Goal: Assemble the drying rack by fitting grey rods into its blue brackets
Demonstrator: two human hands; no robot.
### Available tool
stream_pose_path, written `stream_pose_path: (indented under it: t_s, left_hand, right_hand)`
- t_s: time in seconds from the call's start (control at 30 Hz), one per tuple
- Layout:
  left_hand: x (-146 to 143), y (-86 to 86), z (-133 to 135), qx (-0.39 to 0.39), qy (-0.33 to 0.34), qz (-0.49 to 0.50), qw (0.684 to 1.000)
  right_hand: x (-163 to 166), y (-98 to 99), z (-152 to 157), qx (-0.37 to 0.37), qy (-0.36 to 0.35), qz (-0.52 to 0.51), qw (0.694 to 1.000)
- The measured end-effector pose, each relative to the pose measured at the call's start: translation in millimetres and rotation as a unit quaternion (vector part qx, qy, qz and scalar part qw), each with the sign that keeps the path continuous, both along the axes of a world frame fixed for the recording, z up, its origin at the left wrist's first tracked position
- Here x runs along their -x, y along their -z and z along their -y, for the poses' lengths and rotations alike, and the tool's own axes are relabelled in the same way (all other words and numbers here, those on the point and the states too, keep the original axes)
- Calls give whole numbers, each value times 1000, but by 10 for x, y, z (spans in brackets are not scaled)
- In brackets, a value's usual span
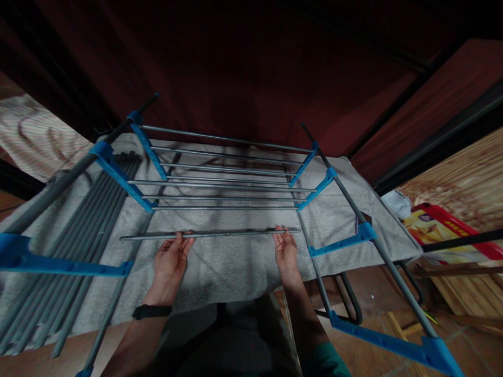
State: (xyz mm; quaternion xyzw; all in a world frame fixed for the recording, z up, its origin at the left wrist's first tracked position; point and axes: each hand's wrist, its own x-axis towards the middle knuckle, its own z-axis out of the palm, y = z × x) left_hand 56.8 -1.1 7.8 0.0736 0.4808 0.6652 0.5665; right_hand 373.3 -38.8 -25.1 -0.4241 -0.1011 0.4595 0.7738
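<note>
As you hold the loose rod (231,234): it lies crosswise between the two sides of the rack (223,198), nearer to you than the rack's rungs; its left end crosses the rack's left inner bar from your viewpoint, and its right end comes close to the right inner bar.
Left grip: your left hand (173,254) pinches the rod between thumb and fingers, inward from the rod's left end.
Right grip: your right hand (286,248) pinches it with thumb and fingertips, near the rod's right end.
Rod height: probably just above the grey cloth (236,267) under the rack, though dim light makes contact hard to judge.
Rungs: several grey ones span the rack's farther blue brackets, side to side.
Near brackets: you have a blue bracket (343,243) on the rack's right side and another (63,266) on its left.
Spare tubes: a row of grey tubes (90,230) rests on the cloth at the rack's left side, partly beneath it.
Your wrist: a dark band (152,312) circles the left one, on the near side of the rack.
Beyond: a red and yellow package (440,225) sits to the rack's right.
</note>
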Motion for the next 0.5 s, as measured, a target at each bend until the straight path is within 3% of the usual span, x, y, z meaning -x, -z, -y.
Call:
stream_pose_path:
  t_s: [0.5]
  left_hand:
    - [11,26,-2,-2,3,0,1000]
  right_hand:
    - [-289,17,-6,20,43,0,999]
